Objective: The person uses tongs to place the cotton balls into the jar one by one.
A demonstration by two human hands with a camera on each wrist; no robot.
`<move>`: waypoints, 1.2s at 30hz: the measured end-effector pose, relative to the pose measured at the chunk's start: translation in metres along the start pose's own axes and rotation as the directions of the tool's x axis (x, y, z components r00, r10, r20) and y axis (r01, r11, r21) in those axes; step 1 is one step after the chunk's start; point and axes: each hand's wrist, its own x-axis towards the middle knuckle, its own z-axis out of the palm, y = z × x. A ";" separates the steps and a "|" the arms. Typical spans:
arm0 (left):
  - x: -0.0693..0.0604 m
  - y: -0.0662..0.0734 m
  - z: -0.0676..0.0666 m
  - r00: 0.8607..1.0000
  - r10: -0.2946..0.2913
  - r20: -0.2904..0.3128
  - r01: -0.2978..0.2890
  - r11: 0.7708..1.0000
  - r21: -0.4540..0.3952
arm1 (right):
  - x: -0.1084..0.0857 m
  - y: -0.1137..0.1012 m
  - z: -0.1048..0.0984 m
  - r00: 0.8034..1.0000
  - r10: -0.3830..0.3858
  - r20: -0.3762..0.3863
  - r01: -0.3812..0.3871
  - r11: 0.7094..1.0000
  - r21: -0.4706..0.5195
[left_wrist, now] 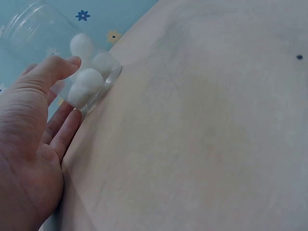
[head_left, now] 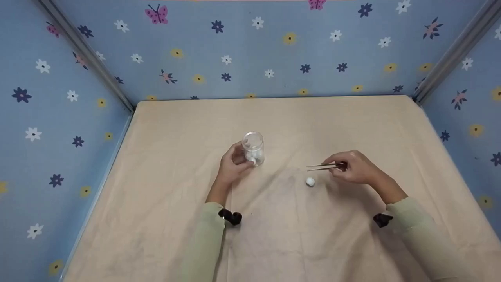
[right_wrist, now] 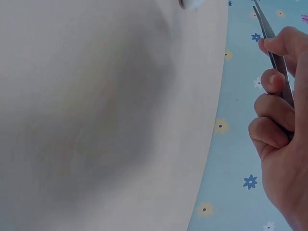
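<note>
A clear jar (head_left: 253, 148) without a lid stands on the table, with several white cotton balls (left_wrist: 90, 79) in its lower part. My left hand (head_left: 231, 166) grips it from the left, thumb in front and fingers behind. To the right, my right hand (head_left: 354, 168) holds metal tweezers (head_left: 321, 167), their tips pointing left and slightly apart with nothing between them. One loose cotton ball (head_left: 310, 181) lies on the table just below the tips. In the right wrist view, curled fingers wrap the tweezers (right_wrist: 275, 53), and only an edge of the ball (right_wrist: 191, 4) shows.
A beige cloth (head_left: 176, 129) covers the table and has some creases. Blue flowered panels (head_left: 250, 47) rise at the back and on both sides, with grey posts (head_left: 450, 55) at the corners. Small black devices (head_left: 231, 216) sit at both wrists.
</note>
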 end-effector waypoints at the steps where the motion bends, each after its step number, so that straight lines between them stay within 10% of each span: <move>1: 0.000 0.000 0.000 1.000 -0.002 0.001 0.002 1.000 -0.003 | 0.001 0.001 0.001 1.000 0.004 0.010 -0.004 1.000 0.003; 36: -0.001 0.001 -0.001 1.000 0.006 0.006 -0.006 1.000 0.020 | -0.008 0.018 0.015 0.962 0.172 0.210 -0.187 0.981 0.054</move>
